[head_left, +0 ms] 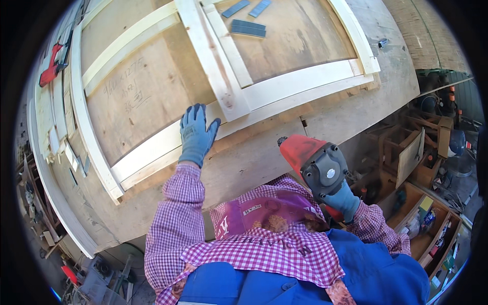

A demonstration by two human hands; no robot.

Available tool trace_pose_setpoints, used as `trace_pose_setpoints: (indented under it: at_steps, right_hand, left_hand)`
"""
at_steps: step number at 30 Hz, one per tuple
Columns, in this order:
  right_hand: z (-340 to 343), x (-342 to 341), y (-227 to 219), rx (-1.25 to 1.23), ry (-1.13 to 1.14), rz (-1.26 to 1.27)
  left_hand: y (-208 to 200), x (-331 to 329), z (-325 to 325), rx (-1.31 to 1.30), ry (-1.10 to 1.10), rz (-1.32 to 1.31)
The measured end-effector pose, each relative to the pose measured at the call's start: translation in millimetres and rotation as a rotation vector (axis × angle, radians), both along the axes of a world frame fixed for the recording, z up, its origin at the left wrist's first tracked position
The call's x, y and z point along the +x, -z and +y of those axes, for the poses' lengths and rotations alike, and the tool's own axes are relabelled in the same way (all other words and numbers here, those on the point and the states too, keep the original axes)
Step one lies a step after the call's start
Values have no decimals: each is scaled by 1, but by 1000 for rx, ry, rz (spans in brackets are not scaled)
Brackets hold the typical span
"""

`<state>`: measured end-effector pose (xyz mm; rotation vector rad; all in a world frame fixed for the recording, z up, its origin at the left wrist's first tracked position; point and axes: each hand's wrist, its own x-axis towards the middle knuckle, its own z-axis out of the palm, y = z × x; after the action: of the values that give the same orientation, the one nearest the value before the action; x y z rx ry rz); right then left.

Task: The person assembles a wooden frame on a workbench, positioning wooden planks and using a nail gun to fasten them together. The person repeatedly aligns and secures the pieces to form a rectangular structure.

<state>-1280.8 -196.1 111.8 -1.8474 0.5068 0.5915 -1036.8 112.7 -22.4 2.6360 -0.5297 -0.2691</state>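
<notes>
The left hand, fingers slightly spread, rests on the wooden frame on the desk; at near right, the right hand holds a red-and-black nail gun. Light left-hand pressure could let the frame slip.

The framed panel lies on the desk, with staple strips on its far-right section, right of the middle board. The left hand lies across the near rail, just left of that board's near end. Before the panel, to the right, is the nail gun in the right hand. At far left, a power tool lies on wood strips.
</notes>
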Motion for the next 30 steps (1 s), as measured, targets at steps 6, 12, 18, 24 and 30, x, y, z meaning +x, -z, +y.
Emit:
trace_pose_setpoints:
  at_steps: [6, 12, 18, 24, 30]
  right_hand:
    - [-50, -16, 17, -138, -225, -47]
    - [-47, -16, 13, 46, -23, 150]
    - [-23, 30, 3, 344, -155, 22]
    - [8, 80, -13, 507, 48, -35]
    - [4, 53, 9, 279, -34, -5]
  left_hand:
    - [28, 31, -37, 198, 171, 21]
    - [35, 30, -45, 195, 165, 65]
    - [38, 28, -43, 28, 110, -51]
    - [39, 22, -53, -19, -53, -53]
    - [31, 20, -54, 0, -72, 2]
